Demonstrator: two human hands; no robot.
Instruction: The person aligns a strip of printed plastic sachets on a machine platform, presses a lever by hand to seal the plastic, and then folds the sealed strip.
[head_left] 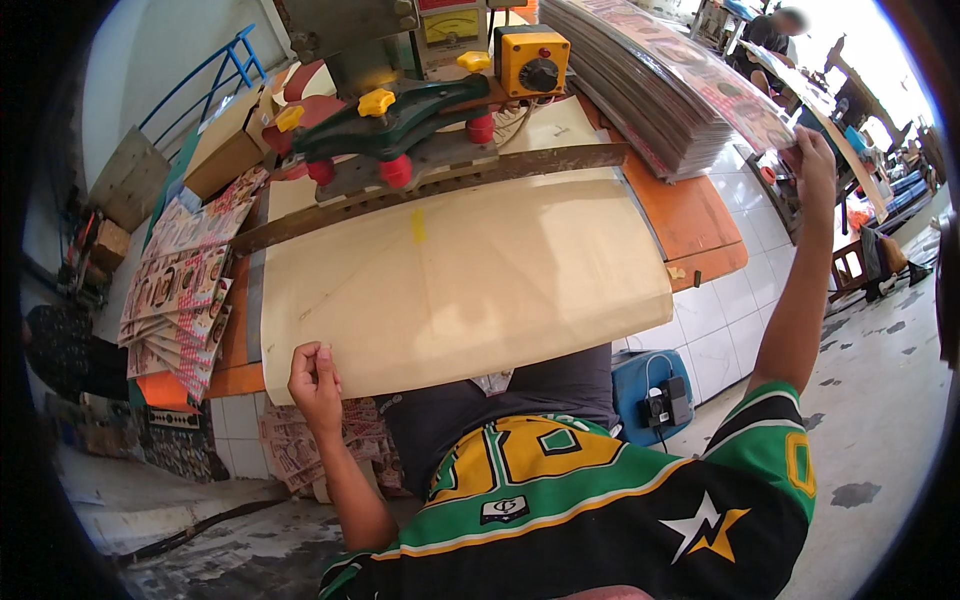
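Observation:
My right hand (812,165) reaches far out to the right and pinches the near end of a printed sheet (735,105). This sheet lies along the top of a tall stack of sheets (640,85). At the near left corner of a cream sheet (470,270) on the worktable, my left hand (318,380) is closed, thumb against curled fingers. What it holds, if anything, is hidden. Behind the cream sheet runs a long metal bar (540,160). Above the bar sits a machine with a dark green arm (400,120), yellow knobs and red cylinders.
Folded printed pieces (180,285) are piled on the table's left side, beside a cardboard box (225,145). A yellow control box (532,62) with a black dial stands behind the bar. Below the orange table edge (700,240) is a blue container (650,395). Another person (775,40) is at the far right.

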